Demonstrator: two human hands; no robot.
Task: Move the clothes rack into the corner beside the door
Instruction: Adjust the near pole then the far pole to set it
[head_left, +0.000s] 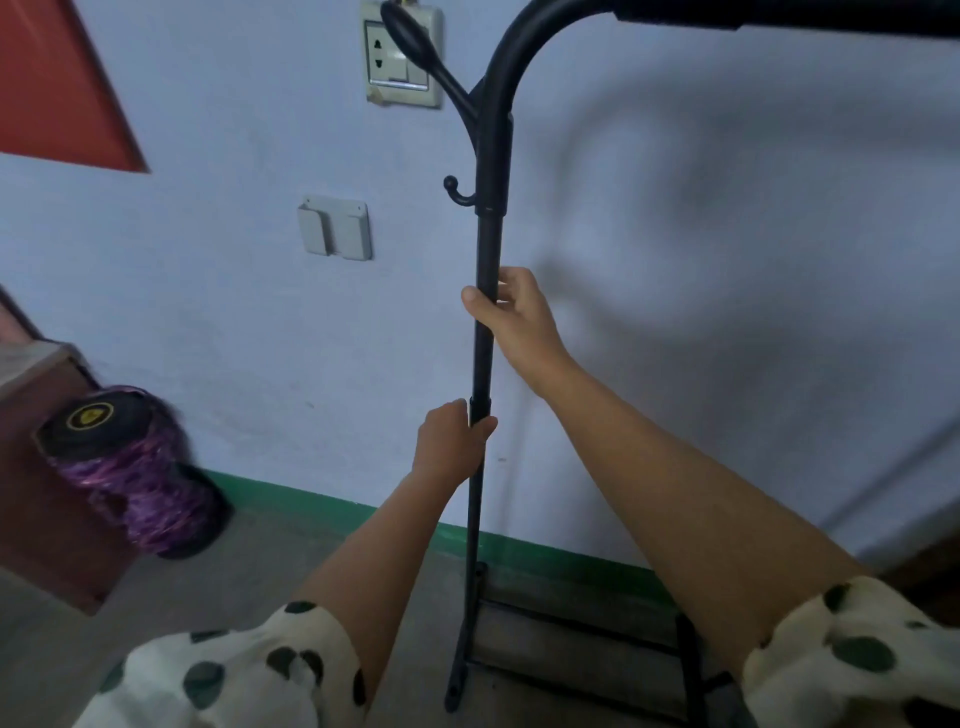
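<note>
Spotted cream sleeves (249, 670) sit nearest the lens, one at each lower corner, and my bare forearms run up from them to the work. Fingers of my left hand (451, 441) are curled tight round the black upright of the clothes rack (488, 249), thumb pressed across the near face just beside a joint collar in the tube. Fingers of my right hand (514, 306) are wrapped round the same upright higher up, thumb on the left face, the others closed behind the tube. Both grips are closed on the pole with no slack visible. Above the right hand the upright carries a small hook (457, 191) on its left side, then a longer knobbed peg (415, 47), then bends rightward into the top rail (779, 13) along the upper edge of view. Below the left hand the pole runs down to a foot bar and a low shelf frame (582, 639) resting on the grey floor (260, 561). Rack stands close against a pale blue wall (701, 260) with a green skirting band (322, 506). On the wall to the left are a socket plate (402, 57) and a small grey holder (335, 227). Red-brown door (47, 83) shows at upper left. Purple woven basket (140, 483) lies at lower left, blurred, against a brown cabinet (36, 467).
</note>
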